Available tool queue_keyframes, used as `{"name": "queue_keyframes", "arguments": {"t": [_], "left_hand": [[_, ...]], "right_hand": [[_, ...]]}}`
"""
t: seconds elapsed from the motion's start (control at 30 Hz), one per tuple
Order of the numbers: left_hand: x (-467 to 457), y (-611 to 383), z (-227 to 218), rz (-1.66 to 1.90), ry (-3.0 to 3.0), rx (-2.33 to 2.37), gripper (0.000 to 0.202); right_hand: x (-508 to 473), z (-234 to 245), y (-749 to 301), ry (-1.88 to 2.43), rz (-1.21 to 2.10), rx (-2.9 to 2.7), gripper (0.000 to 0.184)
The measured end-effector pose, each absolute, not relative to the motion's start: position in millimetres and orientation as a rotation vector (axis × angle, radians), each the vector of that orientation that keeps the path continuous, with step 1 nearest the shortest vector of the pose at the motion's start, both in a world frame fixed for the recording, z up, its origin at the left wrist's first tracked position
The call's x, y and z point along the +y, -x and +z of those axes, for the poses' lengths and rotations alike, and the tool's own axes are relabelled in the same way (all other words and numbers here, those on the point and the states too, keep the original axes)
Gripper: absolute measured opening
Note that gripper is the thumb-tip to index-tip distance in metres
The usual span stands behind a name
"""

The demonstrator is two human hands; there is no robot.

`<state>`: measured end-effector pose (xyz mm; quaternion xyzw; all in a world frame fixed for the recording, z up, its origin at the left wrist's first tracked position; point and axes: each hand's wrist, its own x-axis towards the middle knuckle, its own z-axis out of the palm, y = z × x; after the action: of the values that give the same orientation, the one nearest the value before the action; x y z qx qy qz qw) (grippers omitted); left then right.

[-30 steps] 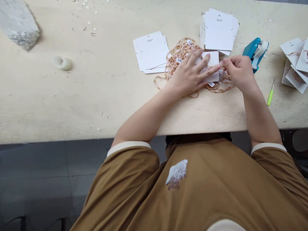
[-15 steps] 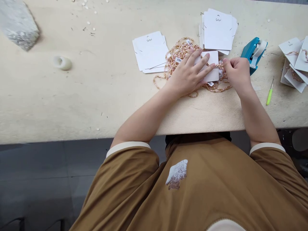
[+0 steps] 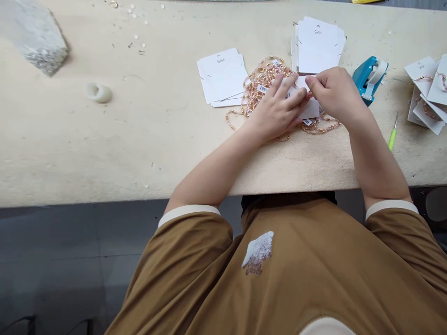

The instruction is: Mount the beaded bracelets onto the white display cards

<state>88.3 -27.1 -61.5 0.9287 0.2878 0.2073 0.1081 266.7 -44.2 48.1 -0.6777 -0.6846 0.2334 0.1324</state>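
Note:
My left hand lies flat, fingers spread, across a small white card and the pink-and-gold beaded chain. My right hand pinches the card's upper edge close to my left fingertips; my fingers hide exactly what they grip. The chain lies in a loose heap under and around both hands, with small barcode tags among its strands. Two stacks of white printed display cards sit just beyond, one to the left and one straight ahead.
A blue tape dispenser stands right of my right hand. Further right lie carded chains and a green-handled pick. A grey-white block and a small white round object rest on the cream table.
My right hand has moved left from the card's right side onto its upper edge, closing up to my left fingers. My left hand has drawn slightly back. The view has shifted a little.

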Motion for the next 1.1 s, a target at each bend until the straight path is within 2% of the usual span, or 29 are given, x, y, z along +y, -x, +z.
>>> {"name": "queue_keyframes", "arguments": {"t": [0.17,0.43,0.57,0.67,1.1], "left_hand": [[-30,-91,-66,0.578,-2.749,0.869,0.061],[-34,-83,-61,0.670,-2.640,0.926,0.052],[-36,-77,-52,0.789,-2.440,0.921,0.064],[-37,-78,-45,0.827,-2.308,0.960,0.060],[-33,-88,-36,0.841,-2.332,1.076,0.042]], "right_hand": [[-40,34,-267,1.820,0.812,-1.969,0.049],[-42,19,-268,1.760,0.688,-1.982,0.044],[-47,22,-263,1.864,0.534,-2.109,0.043],[-50,19,-259,1.878,0.469,-2.157,0.040],[-46,16,-273,1.698,0.872,-1.875,0.023]]}}
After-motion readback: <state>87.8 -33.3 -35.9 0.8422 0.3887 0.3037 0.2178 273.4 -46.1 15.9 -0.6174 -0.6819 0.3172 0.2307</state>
